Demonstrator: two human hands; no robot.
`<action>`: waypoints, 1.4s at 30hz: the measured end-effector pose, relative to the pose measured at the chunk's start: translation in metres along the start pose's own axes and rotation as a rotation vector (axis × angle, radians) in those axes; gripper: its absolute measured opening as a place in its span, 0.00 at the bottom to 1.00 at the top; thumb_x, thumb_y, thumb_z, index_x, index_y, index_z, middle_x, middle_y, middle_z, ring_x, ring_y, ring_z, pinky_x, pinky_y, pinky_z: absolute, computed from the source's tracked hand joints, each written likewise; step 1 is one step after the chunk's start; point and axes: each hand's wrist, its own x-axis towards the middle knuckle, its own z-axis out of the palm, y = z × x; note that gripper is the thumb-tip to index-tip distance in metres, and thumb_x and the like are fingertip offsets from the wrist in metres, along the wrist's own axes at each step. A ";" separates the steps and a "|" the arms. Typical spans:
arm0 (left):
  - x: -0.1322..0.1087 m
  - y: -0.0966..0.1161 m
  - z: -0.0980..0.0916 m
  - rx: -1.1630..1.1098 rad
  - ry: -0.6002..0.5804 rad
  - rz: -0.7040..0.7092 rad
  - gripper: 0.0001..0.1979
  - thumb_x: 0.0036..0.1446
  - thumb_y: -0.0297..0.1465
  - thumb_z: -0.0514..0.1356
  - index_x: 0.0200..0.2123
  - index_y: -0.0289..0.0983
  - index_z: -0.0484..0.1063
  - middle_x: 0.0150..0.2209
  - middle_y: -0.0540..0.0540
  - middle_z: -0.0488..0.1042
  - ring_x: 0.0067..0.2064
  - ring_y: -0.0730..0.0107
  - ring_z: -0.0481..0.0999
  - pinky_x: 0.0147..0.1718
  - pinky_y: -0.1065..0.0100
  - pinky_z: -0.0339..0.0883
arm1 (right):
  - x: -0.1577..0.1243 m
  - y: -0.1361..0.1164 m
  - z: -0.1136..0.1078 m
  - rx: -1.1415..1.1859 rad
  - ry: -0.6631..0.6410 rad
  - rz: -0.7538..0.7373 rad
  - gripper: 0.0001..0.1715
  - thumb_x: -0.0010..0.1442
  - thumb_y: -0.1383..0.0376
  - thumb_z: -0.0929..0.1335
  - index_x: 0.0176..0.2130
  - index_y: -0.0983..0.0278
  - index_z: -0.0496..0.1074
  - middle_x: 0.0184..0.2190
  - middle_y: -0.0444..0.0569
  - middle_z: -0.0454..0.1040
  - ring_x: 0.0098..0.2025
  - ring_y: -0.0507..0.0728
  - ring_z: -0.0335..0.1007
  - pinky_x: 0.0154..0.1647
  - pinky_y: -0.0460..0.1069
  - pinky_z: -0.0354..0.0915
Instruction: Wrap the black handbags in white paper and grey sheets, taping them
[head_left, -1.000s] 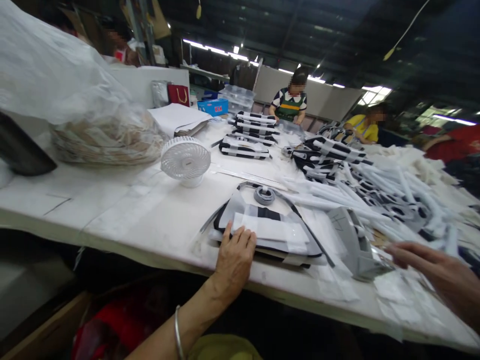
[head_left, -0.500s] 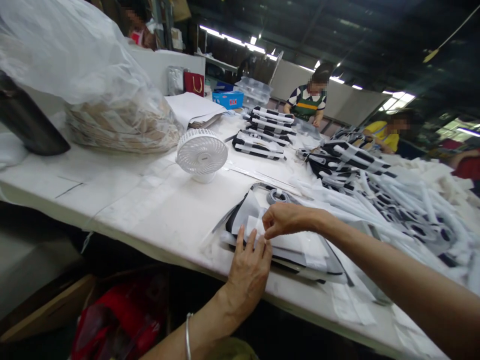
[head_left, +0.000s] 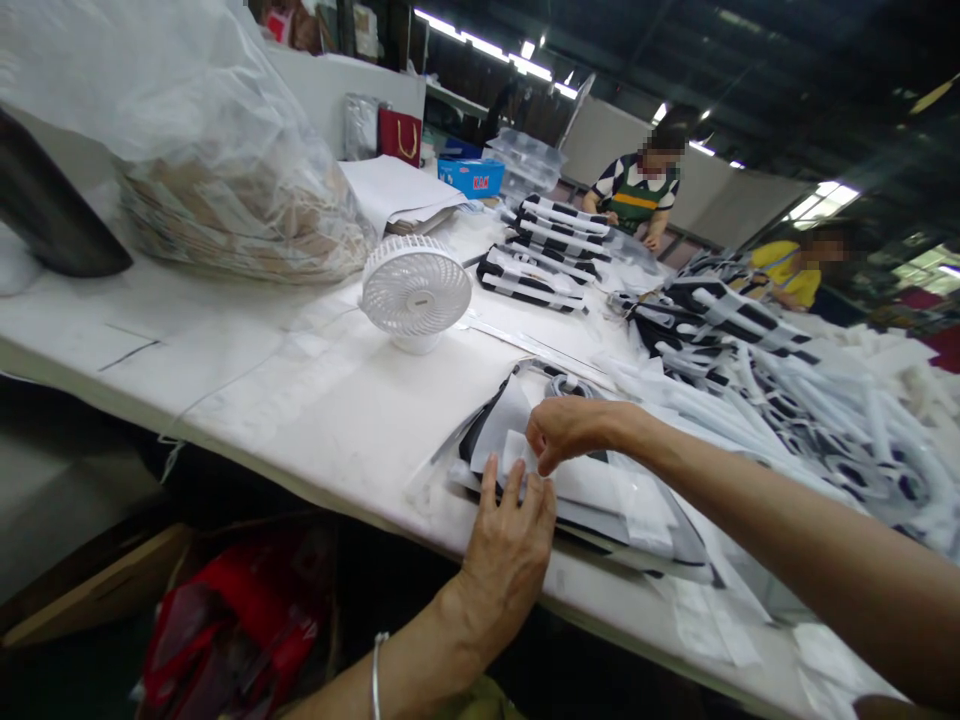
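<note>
Grey-and-black bundle [head_left: 619, 527], white strip [head_left: 589, 484], white fan [head_left: 417, 292], blue box [head_left: 471, 180], orange-striped green top [head_left: 636, 203]

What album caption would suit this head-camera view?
Left hand spread, right hand curled beside it, at a grey-and-black bundle near a white fan on a worktable.

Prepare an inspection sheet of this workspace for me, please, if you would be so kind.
Surface: white table, with a dark line near its left end.
Job's things: flat grey-and-black piece, white panel on top.
Clutter: white fan standing, filled plastic bag, stacked black-and-white bundles, heaped pieces at right.
Grips: left grip, fingers resting on the panel's near edge; right grip, fingers curled over the panel, contents hidden.
Cables: thin pale cord hanging over the table's near edge; its source is unclear.
Surroundings: two co-workers beyond the table, strip lights overhead.
</note>
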 end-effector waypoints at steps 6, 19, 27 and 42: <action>0.000 -0.002 -0.002 -0.007 -0.005 0.013 0.20 0.66 0.23 0.47 0.56 0.32 0.71 0.53 0.39 0.73 0.59 0.50 0.70 0.61 0.41 0.61 | 0.011 -0.017 0.001 -0.346 0.048 -0.039 0.13 0.51 0.57 0.76 0.31 0.64 0.81 0.27 0.51 0.79 0.33 0.59 0.75 0.38 0.51 0.61; 0.004 -0.005 -0.007 -0.005 -0.088 0.053 0.21 0.65 0.24 0.48 0.58 0.32 0.68 0.55 0.36 0.72 0.58 0.50 0.70 0.60 0.41 0.64 | 0.014 -0.020 0.007 -0.514 0.125 -0.028 0.17 0.53 0.53 0.76 0.33 0.65 0.80 0.29 0.54 0.80 0.38 0.61 0.76 0.47 0.54 0.58; 0.004 -0.006 -0.006 0.029 -0.087 0.075 0.20 0.65 0.24 0.49 0.58 0.32 0.68 0.52 0.38 0.73 0.58 0.49 0.70 0.59 0.39 0.64 | 0.020 0.000 0.005 -0.546 0.262 0.021 0.29 0.53 0.43 0.73 0.34 0.67 0.80 0.34 0.58 0.79 0.44 0.64 0.72 0.49 0.56 0.57; 0.006 -0.009 -0.002 0.027 -0.127 0.086 0.18 0.65 0.25 0.55 0.58 0.33 0.67 0.50 0.39 0.73 0.58 0.52 0.70 0.58 0.39 0.64 | -0.014 0.055 0.035 -0.009 0.693 0.514 0.22 0.64 0.55 0.68 0.53 0.64 0.74 0.53 0.57 0.75 0.56 0.64 0.69 0.56 0.55 0.59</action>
